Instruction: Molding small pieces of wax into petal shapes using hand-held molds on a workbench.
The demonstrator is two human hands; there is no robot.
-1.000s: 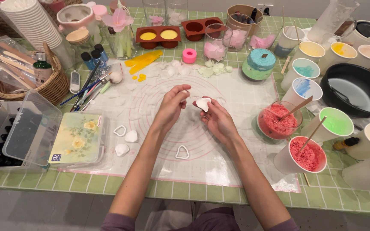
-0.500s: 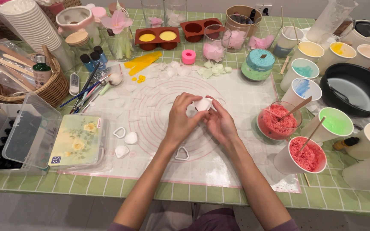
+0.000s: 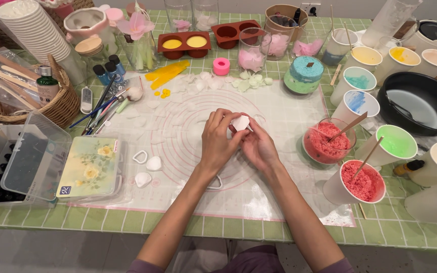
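Note:
Both my hands meet over the middle of a translucent work mat (image 3: pixel 279 192) with pink circle lines. My left hand (image 3: pixel 218 141) and my right hand (image 3: pixel 257 146) together pinch a small white heart-shaped piece (image 3: pixel 241 123), held just above the mat. A white heart cutter (image 3: pixel 215 182) lies on the mat under my left wrist. Further left lie another heart cutter (image 3: pixel 139 157) and two white heart pieces (image 3: pixel 153 164) (image 3: pixel 142 179).
Cups of red (image 3: pixel 361 183), green (image 3: pixel 396 143) and blue (image 3: pixel 360 103) material with stirring sticks stand at the right, beside a black pan (image 3: pixel 421 103). A flowered box (image 3: pixel 88 167) and clear case (image 3: pixel 21 162) sit left. A brown mould (image 3: pixel 201 44), glasses and a basket (image 3: pixel 59 103) line the back.
My left hand has moved in from beside the piece and closed around it together with the right; both hands have shifted slightly toward me.

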